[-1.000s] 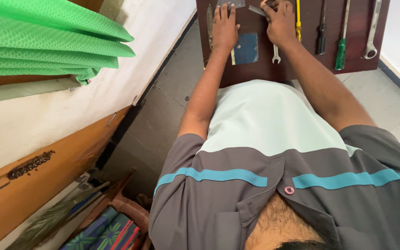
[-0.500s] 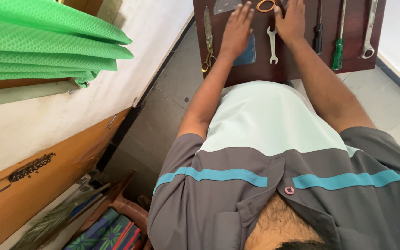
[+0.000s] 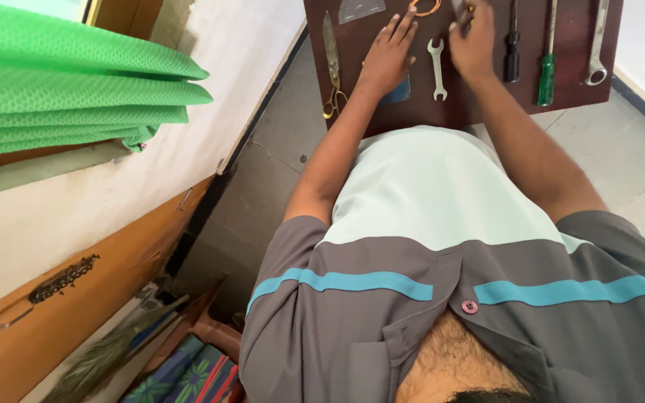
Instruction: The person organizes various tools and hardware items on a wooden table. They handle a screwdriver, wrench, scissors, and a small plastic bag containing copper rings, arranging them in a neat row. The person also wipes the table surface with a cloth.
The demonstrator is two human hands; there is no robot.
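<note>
The fingers of the right hand curl narrowly around a slim yellow-handled tool, mostly hidden. The left hand lies flat, fingers spread, on a blue rectangular sheet. Between the 2 hands, a small silver open-ended spanner lies lengthwise on the dark brown wooden surface, nearer the right.

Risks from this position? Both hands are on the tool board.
1. The left hand lies flat over a blue plate, close beside the scissors; a sideways sweep may catch the blades or knock them off the dark board.
2. The right hand grips something small at the top edge, partly out of view; it may slip onto the small spanner or copper ring.
3. The board's near edge overhangs the floor; nudged tools could drop.
</note>
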